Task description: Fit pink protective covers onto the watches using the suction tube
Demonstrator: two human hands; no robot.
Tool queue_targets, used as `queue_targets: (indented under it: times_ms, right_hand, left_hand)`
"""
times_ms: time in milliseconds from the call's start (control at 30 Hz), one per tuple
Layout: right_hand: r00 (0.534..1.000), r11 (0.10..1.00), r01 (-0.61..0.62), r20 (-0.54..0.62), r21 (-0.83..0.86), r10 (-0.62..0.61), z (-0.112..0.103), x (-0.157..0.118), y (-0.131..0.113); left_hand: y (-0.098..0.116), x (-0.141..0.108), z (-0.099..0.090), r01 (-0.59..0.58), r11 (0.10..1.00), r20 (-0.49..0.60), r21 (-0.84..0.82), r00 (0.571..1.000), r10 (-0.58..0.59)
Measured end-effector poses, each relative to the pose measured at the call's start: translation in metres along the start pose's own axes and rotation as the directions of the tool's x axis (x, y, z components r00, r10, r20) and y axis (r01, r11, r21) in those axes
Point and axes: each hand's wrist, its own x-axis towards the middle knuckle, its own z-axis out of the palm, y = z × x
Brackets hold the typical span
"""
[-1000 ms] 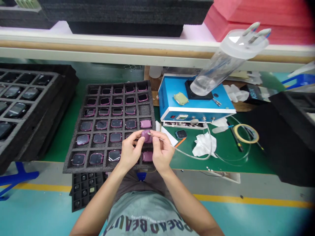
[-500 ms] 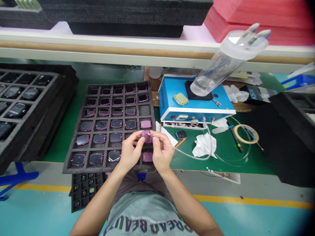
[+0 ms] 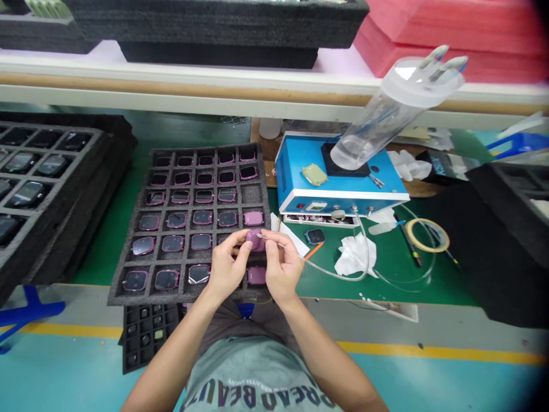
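Over the right side of a grey foam tray (image 3: 251,194), my left hand (image 3: 229,260) is closed around a purple smartwatch case (image 3: 256,241). My right hand (image 3: 283,266) pinches the end of a clear thin tube (image 3: 326,270), whose small tip meets the face of the case. Whether the right fingers also touch the case, I cannot tell. The tube loops back to the front of a blue machine (image 3: 300,160). Purple-framed watches (image 3: 172,243) fill most tray pockets; two purple cases, one (image 3: 253,218) above my hands and one (image 3: 257,275) below, lie with plain purple sides up.
A clear cylinder (image 3: 377,126) leans on the machine beside a pale green watch case (image 3: 314,174). Right of my hands lie a crumpled tissue (image 3: 355,254), a dark watch (image 3: 315,236) and a tape roll (image 3: 428,235). Another foam tray (image 3: 64,189) of watches stands left.
The purple case has turned slightly in my fingers, showing a little more of its face under the tube tip. My hands stay almost in place; the view has shifted slightly.
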Motion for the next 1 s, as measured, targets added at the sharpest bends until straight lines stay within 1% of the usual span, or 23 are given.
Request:
queue_targets:
  times_ms: [300,600,800,1000]
  right_hand:
    - [1.000,1.000,-0.005,0.003,0.014,0.005,-0.0002,-0.0004,0.0003]
    - [0.999,0.998,-0.046,0.005,0.031,0.045,0.0004,-0.0005,0.0005]
    - [0.999,0.999,-0.048,0.005,0.023,0.048,0.0000,-0.0003,0.0014]
    - [0.999,0.997,-0.052,0.014,0.051,0.051,-0.0004,-0.0007,0.0020]
  left_hand:
    - [-0.0013,-0.0013,0.0001,-0.009,1.000,-0.003,0.004,1.000,0.009]
    - [-0.0005,-0.0003,-0.0001,0.005,1.000,-0.003,0.016,1.000,-0.005]
    - [-0.0006,0.0003,-0.0001,-0.002,1.000,-0.002,0.023,1.000,0.002]
    - [0.0004,-0.0002,0.0000,0.001,0.999,-0.004,0.033,1.000,-0.001]
